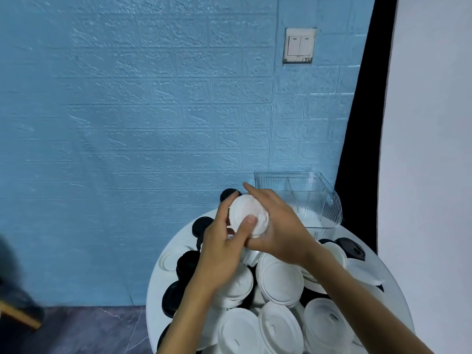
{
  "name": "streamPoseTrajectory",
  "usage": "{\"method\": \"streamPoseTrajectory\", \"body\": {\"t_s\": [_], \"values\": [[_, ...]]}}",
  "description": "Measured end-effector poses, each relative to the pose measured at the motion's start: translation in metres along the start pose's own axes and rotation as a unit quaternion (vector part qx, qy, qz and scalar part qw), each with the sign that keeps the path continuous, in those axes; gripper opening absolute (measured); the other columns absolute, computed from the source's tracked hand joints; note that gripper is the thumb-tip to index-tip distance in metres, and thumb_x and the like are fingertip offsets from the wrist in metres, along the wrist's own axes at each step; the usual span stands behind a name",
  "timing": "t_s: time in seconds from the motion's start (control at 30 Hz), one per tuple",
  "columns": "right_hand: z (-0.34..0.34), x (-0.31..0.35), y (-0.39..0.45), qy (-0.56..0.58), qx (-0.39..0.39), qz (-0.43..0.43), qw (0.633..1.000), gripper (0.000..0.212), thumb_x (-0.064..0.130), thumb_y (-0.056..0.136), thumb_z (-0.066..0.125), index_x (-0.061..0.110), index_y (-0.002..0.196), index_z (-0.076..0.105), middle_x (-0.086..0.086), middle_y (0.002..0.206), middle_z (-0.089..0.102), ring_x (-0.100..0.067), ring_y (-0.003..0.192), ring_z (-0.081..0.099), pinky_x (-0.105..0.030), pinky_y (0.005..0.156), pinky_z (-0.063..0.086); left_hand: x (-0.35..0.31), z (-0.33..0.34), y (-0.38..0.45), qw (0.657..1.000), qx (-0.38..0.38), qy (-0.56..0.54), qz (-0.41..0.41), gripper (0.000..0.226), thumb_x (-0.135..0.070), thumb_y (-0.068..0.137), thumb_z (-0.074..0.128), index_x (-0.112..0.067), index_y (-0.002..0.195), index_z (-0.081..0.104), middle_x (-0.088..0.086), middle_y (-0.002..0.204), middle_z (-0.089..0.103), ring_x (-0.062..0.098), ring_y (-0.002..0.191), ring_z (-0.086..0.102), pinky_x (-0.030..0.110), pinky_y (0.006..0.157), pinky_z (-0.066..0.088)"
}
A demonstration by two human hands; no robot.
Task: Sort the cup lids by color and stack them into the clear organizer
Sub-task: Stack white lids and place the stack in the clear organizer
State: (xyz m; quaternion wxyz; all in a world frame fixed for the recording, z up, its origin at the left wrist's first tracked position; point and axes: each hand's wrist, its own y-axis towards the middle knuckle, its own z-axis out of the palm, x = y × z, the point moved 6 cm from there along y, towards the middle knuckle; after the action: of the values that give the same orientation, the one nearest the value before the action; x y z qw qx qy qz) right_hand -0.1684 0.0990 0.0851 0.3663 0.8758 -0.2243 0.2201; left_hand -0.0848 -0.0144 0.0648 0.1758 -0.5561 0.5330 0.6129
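Clearly mid-gathering: left hand (219, 241) and right hand (278, 226) both curled round a small stack of round white plastic cup lids (249, 215), lifted above the heap and tilted toward the camera, left thumb pressed on the top face, right fingers wrapped round the far rim. Held over the far part of the round white table (163, 282), just left of the clear ribbed plastic organizer (316, 195) standing at the table's back edge by the blue brick-textured wall (127, 111). Organizer divided into compartments (seemingly empty so far, though hard to judge through clear walls). Below the wrists, a loose pile of more white lids (279, 279) mixed with round black plastic lids (187, 264), the black ones mostly along the left rim and a few at the right. Sorting judged early, with nearly everything left on the table. Next move likely calls for squaring the white stack so the rims nest, then carrying it right and lowering it flat into one compartment, keeping black lids for another.
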Motion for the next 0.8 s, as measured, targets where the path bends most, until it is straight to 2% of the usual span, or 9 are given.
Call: {"method": "streamPoseTrajectory", "body": {"t_s": [0.1,0.2,0.27,0.33,0.43,0.53,0.6,0.67,0.8], "values": [[-0.003,0.012,0.002,0.007,-0.022,-0.010,1.000,0.104,0.026,0.066,0.089,0.030,0.154,0.034,0.014,0.140,0.052,-0.004,0.130,0.047,-0.021,0.113,0.035,-0.007,0.005,0.004,0.998,-0.017,-0.065,-0.002,0.054,-0.029,0.097,0.066,-0.046,0.141,0.042,-0.024,0.123,0.065,0.002,0.115,0.064,0.037,0.103,0.052],[-0.006,0.013,0.000,0.005,-0.012,-0.009,1.000,0.114,0.039,0.064,0.091,0.034,0.157,0.024,0.018,0.145,0.050,-0.001,0.131,0.045,-0.017,0.111,0.033,-0.007,0.003,0.007,0.995,-0.038,-0.097,-0.005,0.052,-0.016,0.095,0.069,-0.039,0.137,0.048,-0.023,0.121,0.065,0.002,0.114,0.064,0.038,0.101,0.054],[-0.008,0.003,-0.004,0.017,0.007,0.006,1.000,0.121,0.048,0.062,0.091,0.038,0.158,0.018,0.023,0.148,0.046,0.000,0.131,0.045,-0.015,0.108,0.036,-0.005,-0.001,0.007,0.992,-0.048,-0.116,-0.007,0.050,-0.011,0.094,0.068,-0.037,0.134,0.052,-0.026,0.118,0.064,0.004,0.112,0.065,0.038,0.091,0.059],[-0.011,-0.015,-0.012,-0.001,0.027,0.027,0.999,0.121,0.060,0.061,0.088,0.041,0.157,0.018,0.024,0.150,0.040,0.000,0.135,0.043,-0.022,0.110,0.039,0.000,-0.010,0.004,0.984,-0.068,-0.165,-0.029,0.048,-0.008,0.095,0.066,-0.036,0.133,0.055,-0.020,0.120,0.064,0.012,0.109,0.068,0.039,0.072,0.064],[-0.007,-0.039,-0.026,-0.083,0.088,0.043,0.992,0.096,0.071,0.066,0.075,0.040,0.149,0.038,0.018,0.144,0.045,-0.003,0.131,0.045,-0.036,0.112,0.041,0.010,-0.026,-0.003,0.971,-0.093,-0.215,-0.051,0.050,-0.009,0.095,0.065,-0.041,0.132,0.056,-0.009,0.126,0.060,0.029,0.106,0.071,0.039,0.067,0.063],[0.010,-0.048,-0.036,-0.137,0.148,0.032,0.979,0.068,0.057,0.076,0.073,0.039,0.138,0.053,0.015,0.137,0.054,-0.008,0.126,0.049,-0.035,0.111,0.037,0.016,-0.031,-0.010,0.969,-0.085,-0.222,-0.065,0.042,-0.013,0.094,0.065,-0.040,0.126,0.063,-0.004,0.128,0.060,0.035,0.112,0.067,0.039,0.070,0.063],[0.017,-0.054,-0.036,-0.147,0.151,0.041,0.977,0.052,0.046,0.082,0.073,0.038,0.132,0.059,0.014,0.131,0.060,-0.009,0.124,0.051,-0.033,0.109,0.036,0.019,-0.029,-0.015,0.970,-0.072,-0.221,-0.076,0.041,-0.017,0.089,0.073,-0.038,0.123,0.066,-0.007,0.123,0.065,0.030,0.113,0.067,0.038,0.071,0.063],[0.018,-0.057,-0.034,-0.128,0.130,0.053,0.982,0.035,0.037,0.085,0.072,0.035,0.120,0.065,0.014,0.117,0.066,-0.010,0.113,0.057,-0.033,0.103,0.042,0.020,-0.027,-0.019,0.974,-0.062,-0.202,-0.084,0.054,-0.026,0.075,0.088,-0.041,0.123,0.066,-0.014,0.118,0.068,0.023,0.115,0.066,0.039,0.076,0.063],[0.017,-0.061,-0.028,-0.081,0.101,0.076,0.989,0.014,0.035,0.086,0.071,0.026,0.097,0.067,0.011,0.091,0.068,-0.009,0.087,0.060,-0.037,0.084,0.050,0.021,-0.029,-0.022,0.988,-0.069,-0.116,-0.077,0.091,-0.039,0.046,0.094,-0.047,0.129,0.059,-0.018,0.124,0.068,0.010,0.119,0.063,0.039,0.102,0.053]]}}
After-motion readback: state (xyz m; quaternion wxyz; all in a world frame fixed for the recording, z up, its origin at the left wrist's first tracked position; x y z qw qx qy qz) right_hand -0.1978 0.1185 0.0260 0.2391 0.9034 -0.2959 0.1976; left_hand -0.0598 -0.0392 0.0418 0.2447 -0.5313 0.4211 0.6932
